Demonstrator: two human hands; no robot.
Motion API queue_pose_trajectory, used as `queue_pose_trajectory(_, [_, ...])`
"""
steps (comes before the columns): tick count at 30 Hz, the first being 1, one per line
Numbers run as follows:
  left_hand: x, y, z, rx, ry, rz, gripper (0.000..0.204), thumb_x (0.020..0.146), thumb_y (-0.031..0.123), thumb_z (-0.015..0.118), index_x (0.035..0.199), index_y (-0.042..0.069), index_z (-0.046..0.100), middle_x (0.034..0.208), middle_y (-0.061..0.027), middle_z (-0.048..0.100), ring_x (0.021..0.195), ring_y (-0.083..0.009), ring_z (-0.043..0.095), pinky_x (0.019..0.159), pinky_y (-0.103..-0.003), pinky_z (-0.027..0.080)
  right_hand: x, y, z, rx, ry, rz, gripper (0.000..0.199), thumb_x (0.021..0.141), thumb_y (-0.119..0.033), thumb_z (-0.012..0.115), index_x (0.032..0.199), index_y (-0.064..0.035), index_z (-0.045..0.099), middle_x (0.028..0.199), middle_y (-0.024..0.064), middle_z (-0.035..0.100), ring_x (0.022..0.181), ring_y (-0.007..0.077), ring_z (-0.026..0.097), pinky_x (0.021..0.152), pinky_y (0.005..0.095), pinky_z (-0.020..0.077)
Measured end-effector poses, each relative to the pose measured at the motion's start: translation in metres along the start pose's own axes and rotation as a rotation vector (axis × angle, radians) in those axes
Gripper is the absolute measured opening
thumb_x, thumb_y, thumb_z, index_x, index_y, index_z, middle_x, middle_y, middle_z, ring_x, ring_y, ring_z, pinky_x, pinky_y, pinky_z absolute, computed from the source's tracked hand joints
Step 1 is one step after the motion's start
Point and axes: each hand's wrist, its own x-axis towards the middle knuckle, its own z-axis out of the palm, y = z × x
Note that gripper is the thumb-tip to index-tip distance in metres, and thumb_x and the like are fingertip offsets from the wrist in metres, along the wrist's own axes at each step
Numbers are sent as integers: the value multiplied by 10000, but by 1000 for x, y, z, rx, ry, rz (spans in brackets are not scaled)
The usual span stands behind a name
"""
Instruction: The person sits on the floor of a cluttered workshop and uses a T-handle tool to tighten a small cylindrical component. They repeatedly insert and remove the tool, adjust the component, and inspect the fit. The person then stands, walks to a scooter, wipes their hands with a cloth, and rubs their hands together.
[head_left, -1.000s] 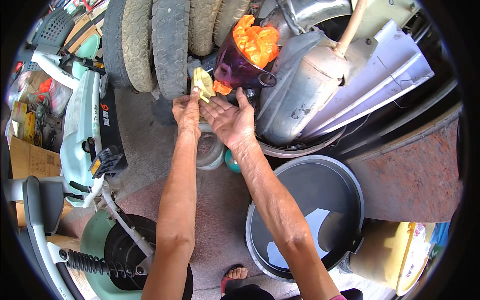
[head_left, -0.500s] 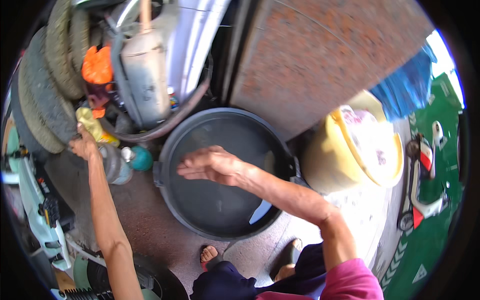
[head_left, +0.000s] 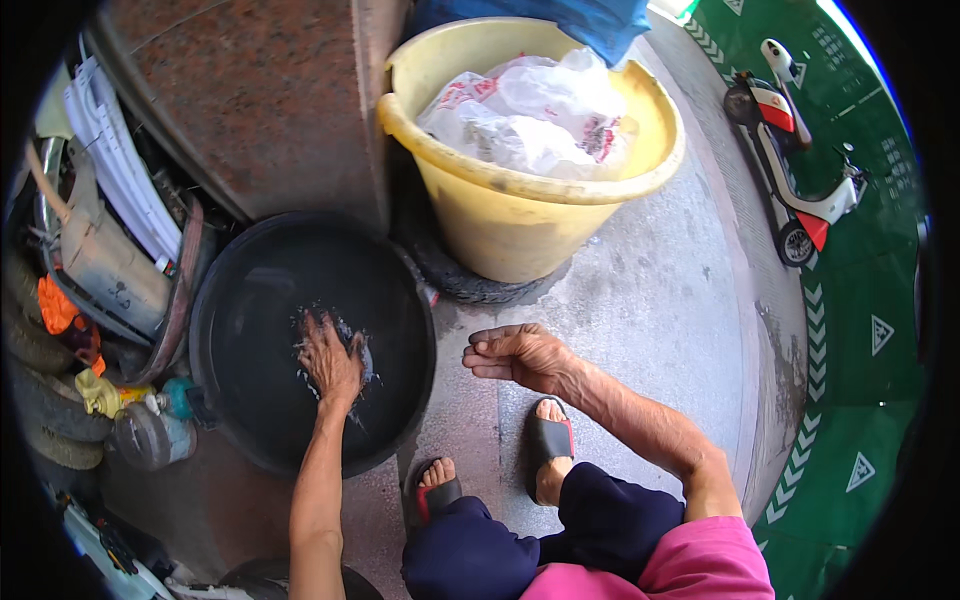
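My left hand is in the water of a wide black tub, fingers spread, with small splashes around it. Nothing shows in its grasp. To the right of the tub my right hand hangs above the paved floor, its fingers stretched out and the thumb lying close to them. The fingertips look dark, and no held object shows. The tub stands on the floor in front of my sandalled feet.
A yellow bucket full of white plastic bags stands on a black tire. Left of the tub are a clear jug, a yellow cloth and worn tires. A scooter is parked far right by a green barrier.
My left hand has gone from beside the jug into the tub's water. My right hand has moved from over the tub to its right. The view has turned rightward.
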Motion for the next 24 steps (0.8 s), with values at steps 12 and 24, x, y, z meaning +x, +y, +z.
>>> queue_pose_trajectory(12, [-4,49,15,321,56,75,680,918,452,501,1457,107,271,1521,-141,224,1399,-342,214,1081,-555,233,-97,19,-48,48,278,-7,275,857,-111,674,1047,65,581,910,145,656,782,222,672,681,314,579])
queue_pose_trajectory(24, [5,67,-61,593,-841,125,719,840,491,576,1394,68,404,1515,-165,233,1367,-386,269,1097,-555,197,-31,18,-54,207,-1,-105,201,873,-115,649,1022,12,603,905,122,677,785,207,679,732,325,556])
